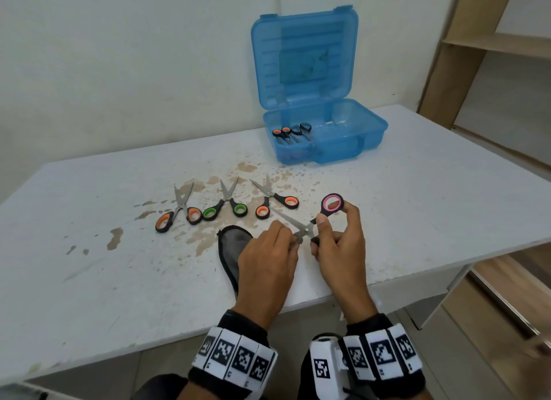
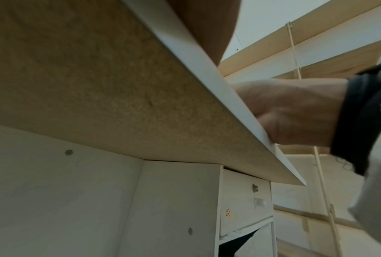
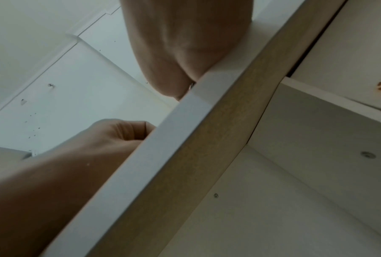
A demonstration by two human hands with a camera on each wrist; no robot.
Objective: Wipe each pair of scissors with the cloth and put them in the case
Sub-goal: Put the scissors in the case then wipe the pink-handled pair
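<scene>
Head view, lower centre: right hand (image 1: 337, 244) pinching pink-handled scissors (image 1: 316, 217), left hand (image 1: 268, 259) gripping the blade with grey cloth (image 1: 232, 244). Wiping step. Next: into blue case (image 1: 369, 131), upper right. Wrist views: only table edge (image 2: 207, 69), fingers hidden.

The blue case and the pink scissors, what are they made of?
The blue case looks like see-through plastic: glossy, with moulded ribs in its lid, and scissors show through its wall. The pink scissors seem to have bare metal blades, grey and shiny, and black plastic handles with a pink lining, perhaps rubbery.
</scene>
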